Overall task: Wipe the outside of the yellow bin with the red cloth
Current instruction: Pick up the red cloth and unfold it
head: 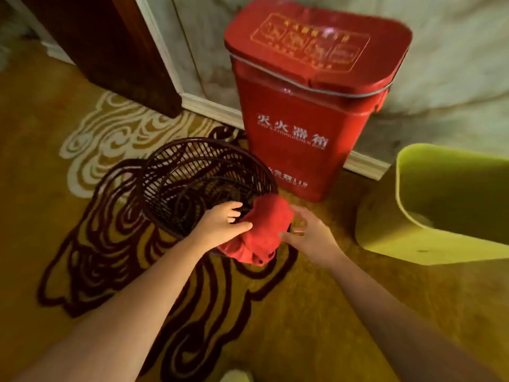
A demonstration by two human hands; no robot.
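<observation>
The red cloth (261, 230) is draped over the near rim of a dark wire basket (198, 177) on the carpet. My left hand (220, 223) rests on the basket rim with its thumb pressed onto the cloth's left side. My right hand (308, 238) hovers with fingers spread just to the right of the cloth, its thumb at the cloth's edge. The yellow bin (429, 232) stands at the far right, tilted, its open top facing me; neither hand touches it.
A tall red fire extinguisher box (305, 111) stands against the pale wall behind the basket. A dark wooden door edge (115, 51) is at the upper left. The floor is a yellow carpet (316, 312) with dark and white swirls.
</observation>
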